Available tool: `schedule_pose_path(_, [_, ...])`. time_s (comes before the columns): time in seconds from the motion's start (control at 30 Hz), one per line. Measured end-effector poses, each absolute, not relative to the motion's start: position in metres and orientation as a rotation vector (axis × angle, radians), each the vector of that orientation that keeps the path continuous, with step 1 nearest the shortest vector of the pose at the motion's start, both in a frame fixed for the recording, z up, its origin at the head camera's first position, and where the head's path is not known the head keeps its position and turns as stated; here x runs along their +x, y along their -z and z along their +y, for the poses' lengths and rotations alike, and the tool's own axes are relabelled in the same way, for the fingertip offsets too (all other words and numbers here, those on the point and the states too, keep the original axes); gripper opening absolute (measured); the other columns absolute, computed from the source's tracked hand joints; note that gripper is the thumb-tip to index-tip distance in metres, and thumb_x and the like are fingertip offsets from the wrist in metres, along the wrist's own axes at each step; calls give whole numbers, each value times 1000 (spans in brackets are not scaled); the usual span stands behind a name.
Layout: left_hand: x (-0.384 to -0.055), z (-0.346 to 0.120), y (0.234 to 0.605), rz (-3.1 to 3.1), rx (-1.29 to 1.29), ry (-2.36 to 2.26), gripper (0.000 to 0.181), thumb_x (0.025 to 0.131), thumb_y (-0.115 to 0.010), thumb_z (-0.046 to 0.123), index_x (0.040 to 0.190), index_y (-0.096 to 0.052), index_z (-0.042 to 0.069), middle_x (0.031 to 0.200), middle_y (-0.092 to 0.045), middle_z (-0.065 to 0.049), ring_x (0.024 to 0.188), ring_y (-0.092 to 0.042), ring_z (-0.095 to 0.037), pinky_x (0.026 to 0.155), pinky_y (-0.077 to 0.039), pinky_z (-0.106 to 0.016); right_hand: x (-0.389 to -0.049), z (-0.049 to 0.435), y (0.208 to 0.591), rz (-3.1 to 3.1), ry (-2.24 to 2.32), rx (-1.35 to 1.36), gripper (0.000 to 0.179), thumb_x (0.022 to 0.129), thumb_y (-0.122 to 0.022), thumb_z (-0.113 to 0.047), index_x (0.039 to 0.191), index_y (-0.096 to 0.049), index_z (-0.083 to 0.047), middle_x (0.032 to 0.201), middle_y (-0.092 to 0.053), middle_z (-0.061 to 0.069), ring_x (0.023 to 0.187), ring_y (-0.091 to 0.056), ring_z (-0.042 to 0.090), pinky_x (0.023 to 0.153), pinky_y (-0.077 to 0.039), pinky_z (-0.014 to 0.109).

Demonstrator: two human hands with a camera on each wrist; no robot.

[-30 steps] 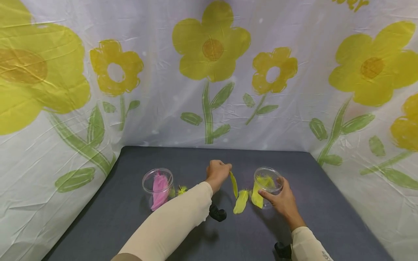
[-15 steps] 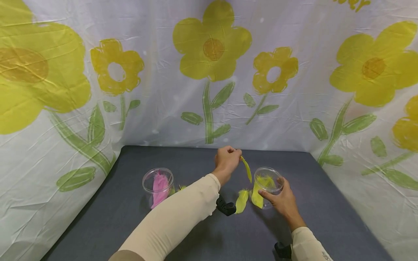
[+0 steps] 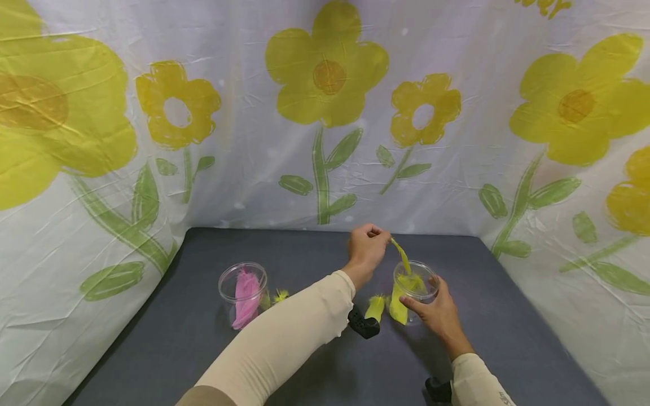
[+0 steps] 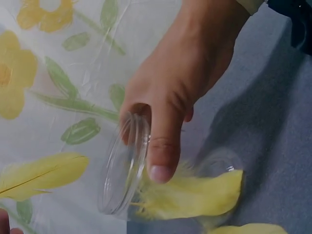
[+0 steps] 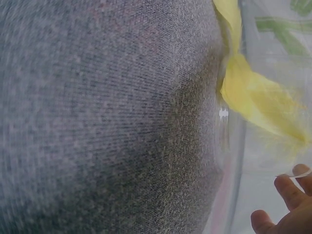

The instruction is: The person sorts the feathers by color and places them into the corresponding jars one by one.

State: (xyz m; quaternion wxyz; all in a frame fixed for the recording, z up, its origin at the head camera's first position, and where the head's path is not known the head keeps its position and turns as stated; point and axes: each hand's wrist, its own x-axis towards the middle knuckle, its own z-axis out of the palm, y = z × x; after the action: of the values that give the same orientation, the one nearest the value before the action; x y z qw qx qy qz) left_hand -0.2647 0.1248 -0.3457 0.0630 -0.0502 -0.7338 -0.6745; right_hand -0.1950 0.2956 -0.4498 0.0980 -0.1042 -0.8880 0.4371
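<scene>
My left hand point(image 3: 367, 248) pinches a thin yellow feather point(image 3: 401, 256) by one end. The feather's lower tip overlaps the mouth of a clear plastic cup point(image 4: 114, 180) in the head view. Gripping that cup from the right is my right hand point(image 3: 442, 310), thumb on the near side, as the left wrist view also shows. Inside the cup lie yellow feathers point(image 4: 204, 195). Another yellow feather point(image 3: 376, 307) lies on the table just left of the cup, partly hidden by my left wrist's black mount point(image 3: 364, 325).
At the left stands a second clear cup with pink feathers point(image 3: 247, 299) in it. A yellow feather point(image 3: 281, 295) lies beside it, partly behind my left sleeve point(image 3: 289, 327). The dark grey table point(image 3: 304, 242) ends at a flower-printed cloth point(image 3: 244, 186) at the back and sides.
My left hand has moved right and farther back, carrying the yellow feather to above the cup's mouth. My right hand has stayed on the cup.
</scene>
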Motion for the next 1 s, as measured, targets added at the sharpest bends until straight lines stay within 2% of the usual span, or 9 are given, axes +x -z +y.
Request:
schedule_pose_path(0.43, [-260,141,367,-2305,-213,2007,10,85,-68,15,76,-68,19,72,-61,6,64,-55,-15,57,-44,-33,-197,296,450,-2629,-1297,-326,110,76,-79,-48,149,-15,3,147,-30,28,131,-31,46,102,-27,62])
schedule_pose_path(0.7, [-258,148,375,-2331,-231,1999,10,84,-71,16,75,-68,19,71,-61,5,65,-55,-14,60,-46,-34,-198,295,449,-2619,-1305,-316,107,77,-80,-43,149,-15,4,147,-30,27,132,-30,46,103,-26,61])
schedule_pose_path(1.0, [-254,156,386,-2407,-237,1959,14,86,-71,18,73,-66,22,69,-59,7,65,-54,-12,61,-47,-33,-197,296,449,-2627,-1316,-306,108,77,-79,-47,149,-15,4,147,-31,27,130,-32,46,101,-29,61])
